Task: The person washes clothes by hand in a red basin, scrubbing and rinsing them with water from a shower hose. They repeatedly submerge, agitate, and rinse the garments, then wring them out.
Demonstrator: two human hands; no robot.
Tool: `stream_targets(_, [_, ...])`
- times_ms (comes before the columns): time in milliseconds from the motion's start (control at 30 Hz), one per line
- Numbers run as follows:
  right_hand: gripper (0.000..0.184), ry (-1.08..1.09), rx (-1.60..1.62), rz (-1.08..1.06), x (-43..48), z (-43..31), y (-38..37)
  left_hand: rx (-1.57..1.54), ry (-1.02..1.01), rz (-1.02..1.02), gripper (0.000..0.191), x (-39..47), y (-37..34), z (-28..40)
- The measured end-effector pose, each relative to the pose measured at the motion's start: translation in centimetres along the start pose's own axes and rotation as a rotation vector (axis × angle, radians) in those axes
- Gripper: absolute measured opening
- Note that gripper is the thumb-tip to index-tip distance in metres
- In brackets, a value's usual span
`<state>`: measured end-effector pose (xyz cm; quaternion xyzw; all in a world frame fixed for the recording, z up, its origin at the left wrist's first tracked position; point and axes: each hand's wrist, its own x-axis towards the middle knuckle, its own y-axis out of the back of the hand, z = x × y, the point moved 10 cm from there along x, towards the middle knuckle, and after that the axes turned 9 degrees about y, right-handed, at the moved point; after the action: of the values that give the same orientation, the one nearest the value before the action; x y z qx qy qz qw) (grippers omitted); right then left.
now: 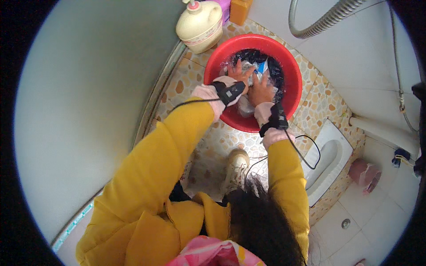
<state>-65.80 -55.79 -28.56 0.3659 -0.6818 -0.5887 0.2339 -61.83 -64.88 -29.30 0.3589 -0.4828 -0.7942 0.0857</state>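
Note:
A red plastic basin [213, 66] stands on the floor before me, holding water and soaked items. Inside it, wet dark material [275, 71] lies around the far and right side, with whitish, partly see-through material [245, 108] in the middle. I cannot tell whether these are cloth or plastic. A blue-and-white piece [262, 66] shows just beyond my fingers. My left hand [240, 73] presses down on the whitish material, fingers spread. Close beside it, my right hand [261, 91] rests palm down on the same heap, fingers apart. Neither hand visibly grips anything.
A cream pump bottle [199, 28], a purple container [225, 10] and an orange one [239, 12] stand behind the basin. A squat toilet [329, 156] lies to the right. Above hangs a metal shower hose [319, 29]. Black cables [301, 159] trail from both wrists.

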Motion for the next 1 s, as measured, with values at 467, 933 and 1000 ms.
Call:
stream_targets(467, [0.03, -0.412, 1.643, 0.199, 1.3, 0.6, -0.5, -1.283, 0.273, -0.113, 0.057, 4.1, -5.9, -3.2])
stream_targets(933, [0.024, 0.204, 0.022, 0.148, 0.9, 0.8, 10.0, -0.219, 0.038, -0.139, 0.05, -2.2, 5.6, -0.4])
stream_targets(1000, [0.024, 0.21, -0.069, 0.155, 1.2, 2.4, 10.8, -0.069, 0.004, 0.01, 0.042, -2.4, 9.2, -0.3])
